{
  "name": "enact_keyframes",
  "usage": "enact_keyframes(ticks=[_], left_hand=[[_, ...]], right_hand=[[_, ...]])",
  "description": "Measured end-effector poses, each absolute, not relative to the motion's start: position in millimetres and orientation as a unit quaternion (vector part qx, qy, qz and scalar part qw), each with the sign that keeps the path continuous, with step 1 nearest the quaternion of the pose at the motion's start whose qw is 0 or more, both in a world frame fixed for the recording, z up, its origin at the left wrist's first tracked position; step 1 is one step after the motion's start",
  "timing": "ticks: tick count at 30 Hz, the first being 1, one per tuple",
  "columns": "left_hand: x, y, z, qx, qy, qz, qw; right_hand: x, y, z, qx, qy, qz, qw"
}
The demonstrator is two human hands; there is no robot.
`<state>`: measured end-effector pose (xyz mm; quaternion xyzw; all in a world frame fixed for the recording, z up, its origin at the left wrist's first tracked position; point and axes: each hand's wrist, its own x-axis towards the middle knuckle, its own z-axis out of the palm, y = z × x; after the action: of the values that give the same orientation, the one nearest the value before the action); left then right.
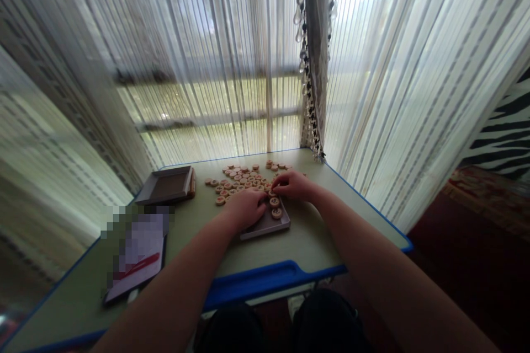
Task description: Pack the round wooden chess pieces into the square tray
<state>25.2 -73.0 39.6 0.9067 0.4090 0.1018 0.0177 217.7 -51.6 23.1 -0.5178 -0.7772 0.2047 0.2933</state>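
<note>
2 curled hands [245, 208] at tray [265, 230]

Person's bare forearms [176, 284] converge forward; left hand [245, 207] palm down; right hand [295, 185] arched, fingers [282, 177] bent, grip unclear.

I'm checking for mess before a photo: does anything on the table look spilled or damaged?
The loose Chinese chess pieces look spilled: they lie scattered across the table beyond the shallow box, unlike the short row along its right side. Whether that's deliberate, I can't tell. No damage shows.
</note>
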Motion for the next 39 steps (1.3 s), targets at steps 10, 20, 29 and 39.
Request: enact_keyframes(ticks=[10, 20, 29, 39], left_hand=[[25.3, -72.4, 39.3, 0.907, 0.410, 0.100, 0.015], [23.3, -68.7, 34.5, 0.911, 0.395, 0.115, 0.018], [25.1, -72.0, 37.7, 0.911, 0.396, 0.113, 0.027], [24.9, -72.1, 36.8, 0.913, 0.391, 0.117, 0.008]], right_hand=[[216.5, -53.7, 26.7, -0.519, -0.775, 0.219, 0.286], [215.5, -56.0, 29.1, -0.534, -0.771, 0.204, 0.281], [214.5, -56.5, 28.9, -0.544, -0.761, 0.212, 0.284], [216.0, -52.8, 25.4, -0.529, -0.770, 0.214, 0.286]])
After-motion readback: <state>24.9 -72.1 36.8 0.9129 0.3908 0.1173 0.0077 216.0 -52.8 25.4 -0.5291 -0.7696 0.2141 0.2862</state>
